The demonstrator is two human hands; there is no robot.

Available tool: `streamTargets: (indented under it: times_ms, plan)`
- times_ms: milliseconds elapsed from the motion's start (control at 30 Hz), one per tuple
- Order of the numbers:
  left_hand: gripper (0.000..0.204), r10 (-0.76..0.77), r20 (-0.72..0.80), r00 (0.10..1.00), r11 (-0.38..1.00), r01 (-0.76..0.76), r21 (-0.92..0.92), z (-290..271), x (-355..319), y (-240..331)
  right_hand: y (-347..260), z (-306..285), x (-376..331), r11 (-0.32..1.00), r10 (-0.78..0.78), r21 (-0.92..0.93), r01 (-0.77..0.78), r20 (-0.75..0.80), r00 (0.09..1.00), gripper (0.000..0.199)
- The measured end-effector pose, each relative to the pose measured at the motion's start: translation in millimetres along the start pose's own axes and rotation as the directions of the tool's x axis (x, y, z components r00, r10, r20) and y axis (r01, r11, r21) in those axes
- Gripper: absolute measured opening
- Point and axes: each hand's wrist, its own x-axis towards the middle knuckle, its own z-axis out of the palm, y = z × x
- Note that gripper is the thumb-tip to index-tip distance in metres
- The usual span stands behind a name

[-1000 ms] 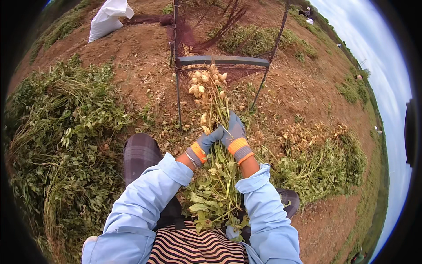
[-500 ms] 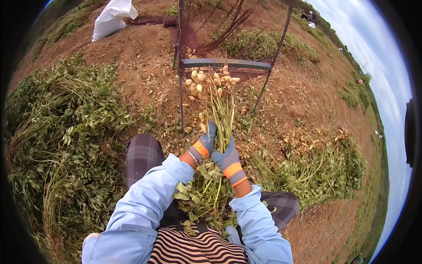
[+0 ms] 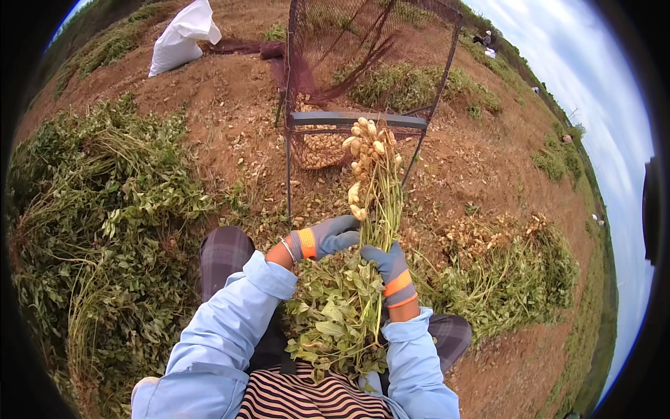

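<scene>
A bunch of peanut plants [image 3: 382, 202] stands up in front of me, its roots hung with pale pods [image 3: 366, 143] at the top near the frame's bar. Below, its leafy tops [image 3: 335, 307] spread over my lap. My right hand [image 3: 386, 264], in a grey-blue glove with an orange cuff, is closed around the stems. Just left of the stems is my left hand [image 3: 336, 236], gloved the same way. Its fingers point toward the bunch, loosely bent and apart, with nothing visible in them; whether the tips touch the stems I cannot tell.
Ahead stands a frame with a dark crossbar [image 3: 356, 119] and purple netting [image 3: 363, 49]; picked peanuts [image 3: 322, 150] lie in the net below. A large plant heap [image 3: 118, 209] is at left, a smaller pile [image 3: 516, 272] at right. A white sack [image 3: 183, 38] stands far left.
The bunch has swung right and more upright, its pods now in front of the bar's right half. My left hand has come off the stems to the left; my right hand has shifted slightly right.
</scene>
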Motion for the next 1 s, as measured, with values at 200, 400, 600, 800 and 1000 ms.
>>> streamTargets:
  times_ms: [200, 400, 600, 800, 1000]
  plan:
    - [0.05, -0.078, -0.321, 0.944, 0.997, 0.07, -0.037, -24, -3, 1, -45, -89, 39, 0.889, -0.458, -0.072, 0.453, -0.188, 0.869, 0.034]
    - [0.036, -0.274, -0.639, 0.719, 0.865, -0.106, -0.49, -51, -15, 13, -225, -62, -36, 0.499, -0.838, -0.562, 0.66, -0.507, 0.203, 0.033]
    - [0.034, -0.277, -0.71, 0.648, 0.841, -0.193, -0.505, -68, -33, 21, -272, -57, -30, 0.215, -0.923, -0.622, 0.753, -0.382, -0.052, 0.025]
    - [0.031, -0.311, -0.716, 0.625, 0.817, -0.21, -0.538, -73, -32, 19, -158, 26, 182, 0.685, -0.169, -0.674, -0.276, -0.516, 0.84, 0.06]
    - [0.028, -0.381, -0.732, 0.565, 0.789, -0.213, -0.576, -83, -50, 22, -104, 51, 207, 0.448, -0.215, -0.892, -0.063, -0.176, 0.961, 0.062]
